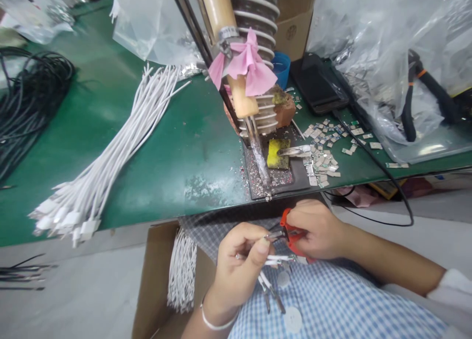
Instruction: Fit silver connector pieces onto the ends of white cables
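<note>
Low in front of the bench, my left hand (238,262) is closed around several short white cables (275,259). Some of their ends stick out to the right, and others hang down with dark tips. My right hand (319,228) grips a pair of red-handled pliers (285,219). The jaws of the pliers meet the pinched thumb and forefinger of my left hand; a small piece there is too fine to make out. On the bench just above stands a wooden-handled soldering iron (245,100), tip down, with a pink cloth tied to it.
A bundle of white cables (125,132) lies on the green bench (165,176). Beside the yellow sponge (277,154) are scattered small circuit boards (324,164). A phone (320,85), black-handled cutters (433,93), coiled black cables (29,103) and a cardboard box (151,280) surround the work.
</note>
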A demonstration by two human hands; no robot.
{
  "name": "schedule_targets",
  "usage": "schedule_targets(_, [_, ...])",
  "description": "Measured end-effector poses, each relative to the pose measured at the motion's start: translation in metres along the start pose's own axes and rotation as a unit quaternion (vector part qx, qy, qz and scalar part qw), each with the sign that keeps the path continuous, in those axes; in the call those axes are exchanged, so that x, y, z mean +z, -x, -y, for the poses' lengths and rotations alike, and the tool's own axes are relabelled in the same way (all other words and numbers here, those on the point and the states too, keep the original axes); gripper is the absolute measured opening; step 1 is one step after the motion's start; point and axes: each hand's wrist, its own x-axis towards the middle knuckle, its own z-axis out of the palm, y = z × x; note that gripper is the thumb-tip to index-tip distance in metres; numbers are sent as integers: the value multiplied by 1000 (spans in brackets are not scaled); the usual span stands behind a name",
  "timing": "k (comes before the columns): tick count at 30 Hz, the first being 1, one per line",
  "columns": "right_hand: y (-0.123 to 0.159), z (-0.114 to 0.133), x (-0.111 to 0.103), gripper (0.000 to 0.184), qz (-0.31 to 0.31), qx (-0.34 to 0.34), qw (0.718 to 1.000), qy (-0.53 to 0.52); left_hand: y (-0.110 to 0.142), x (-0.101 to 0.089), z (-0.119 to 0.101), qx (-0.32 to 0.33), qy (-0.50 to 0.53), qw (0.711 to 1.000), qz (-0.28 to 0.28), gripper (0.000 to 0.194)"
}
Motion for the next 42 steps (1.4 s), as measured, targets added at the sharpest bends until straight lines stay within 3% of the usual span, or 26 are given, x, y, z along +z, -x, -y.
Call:
schedule_targets(6, [0, -3, -5, 21, 16, -5, 1000, 15, -2, 1, -3, -26, 15, 999, 23, 18])
schedule_targets(11, [5, -2, 6, 22, 16, 5, 1000, -15, -4, 0, 1, -66, 76, 993, 68, 25])
schedule_targets(18, [8, 16, 32, 29, 3, 102, 974, -201, 2, 3, 14, 44, 18, 999, 10, 20])
schedule_targets(23, [10, 20, 29, 32, -35, 190, 938, -288, 8, -2, 16, 82, -17, 996, 7, 11])
schedule_targets(26, [16, 19, 18, 24, -80, 240, 926, -279, 11, 1, 13, 86, -12, 996, -24, 10])
schedule_targets(32, [22, 15, -5, 26, -23, 119, 976, -183, 8, 14, 7, 21, 26, 998, -56, 16])
schedule_targets(37, [16, 7, -51, 12, -78, 74, 992, -66, 4, 7, 6, 22, 38, 999, -3, 15])
schedule_targets(39, [15, 3, -78, 10, -150, 117, 981, 30, 4, 4, 6, 23, 32, 999, 16, 15])
schedule_targets(42, [15, -9, -122, 14, -239, 239, 924, 178, 4, 2, 6, 2, 33, 999, 25, 14])
